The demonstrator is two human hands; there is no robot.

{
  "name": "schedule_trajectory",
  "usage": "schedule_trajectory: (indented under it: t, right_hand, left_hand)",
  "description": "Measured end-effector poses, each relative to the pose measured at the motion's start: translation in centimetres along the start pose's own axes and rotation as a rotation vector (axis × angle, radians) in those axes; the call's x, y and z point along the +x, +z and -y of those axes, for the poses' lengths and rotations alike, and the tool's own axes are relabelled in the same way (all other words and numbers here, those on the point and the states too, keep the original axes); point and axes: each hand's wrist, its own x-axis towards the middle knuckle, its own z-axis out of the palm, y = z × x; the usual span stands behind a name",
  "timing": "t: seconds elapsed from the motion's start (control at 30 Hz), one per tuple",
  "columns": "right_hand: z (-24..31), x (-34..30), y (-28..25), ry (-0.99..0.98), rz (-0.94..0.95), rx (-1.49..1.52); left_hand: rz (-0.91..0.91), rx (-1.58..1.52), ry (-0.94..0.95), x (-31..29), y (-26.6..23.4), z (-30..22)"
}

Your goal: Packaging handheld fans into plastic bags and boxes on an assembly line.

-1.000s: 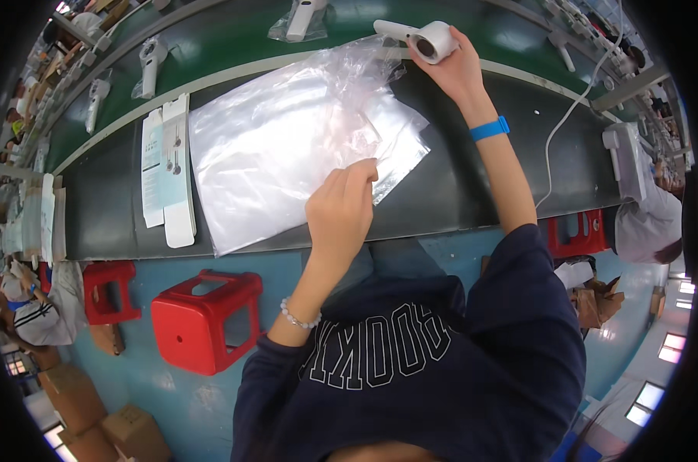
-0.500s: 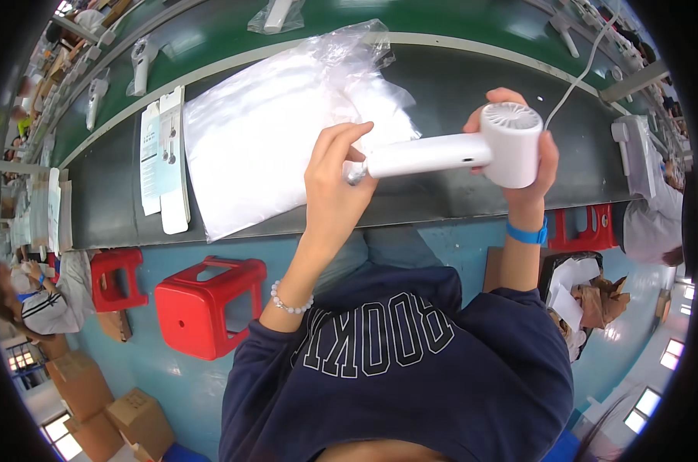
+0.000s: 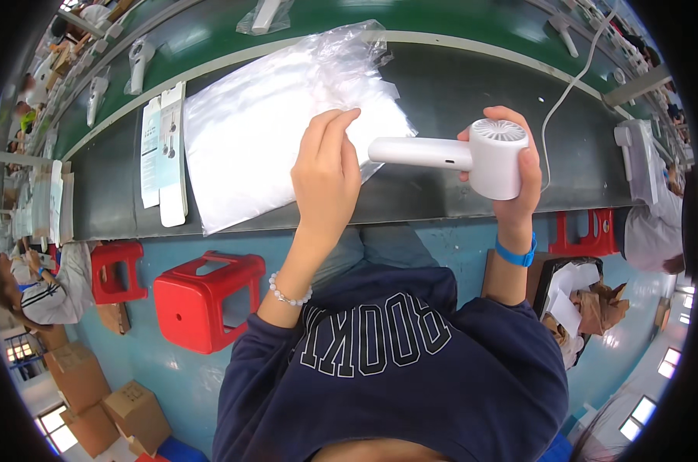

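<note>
A white handheld fan is gripped by its round head in my right hand. Its slotted grille faces up, and its handle points left above the dark work surface. My left hand is apart from the handle's end, over the near edge of a stack of clear plastic bags. Its fingers are stretched upward, the thumb beside them, and nothing shows in them. Left of the bags lie flat printed cartons in white and pale blue.
A white cable runs down onto the bench at the right. Beyond the bench's rail is a green conveyor carrying several wrapped fans. Red stools stand on the floor, and a bin of paper scraps is at my right.
My left hand has come away from the handle's end, and the shiny clear bit at its fingertips no longer shows. My right hand has brought the fan slightly nearer and to the left.
</note>
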Motion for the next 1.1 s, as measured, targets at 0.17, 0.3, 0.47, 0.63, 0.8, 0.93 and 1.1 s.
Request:
schedule_trajectory:
  t: [0.17,0.3,0.47,0.63,0.8,0.93,1.1]
  right_hand:
    - [-0.2,0.0,0.1,-0.013,0.011,0.235]
    - [-0.6,-0.3,0.8,0.020,-0.066,0.117]
    - [-0.5,-1.3,1.9,0.029,-0.107,0.065]
    - [-0.1,-2.8,1.7,0.026,-0.164,0.079]
    - [-1.1,-5.1,0.4,0.039,-0.101,0.342]
    - [-0.8,-6.7,-0.2,0.014,0.116,0.327]
    - [1.3,-8.2,0.7,-0.043,0.176,-0.080]
  left_hand:
    - [0.119,-0.234,-0.050,-0.4,0.4,-0.9]
    - [0.147,-0.265,-0.013,-0.8,0.8,-1.2]
    - [0.163,-0.329,-0.062,-1.0,0.1,-2.4]
    - [0.176,-0.395,-0.066,-1.5,-0.5,-3.2]
    - [0.311,-0.548,0.065,-2.8,-0.3,-5.7]
    - [0.378,-0.774,0.040,-3.7,-1.5,-7.0]
    - [0.372,-0.946,0.010,-4.3,-3.1,-7.2]
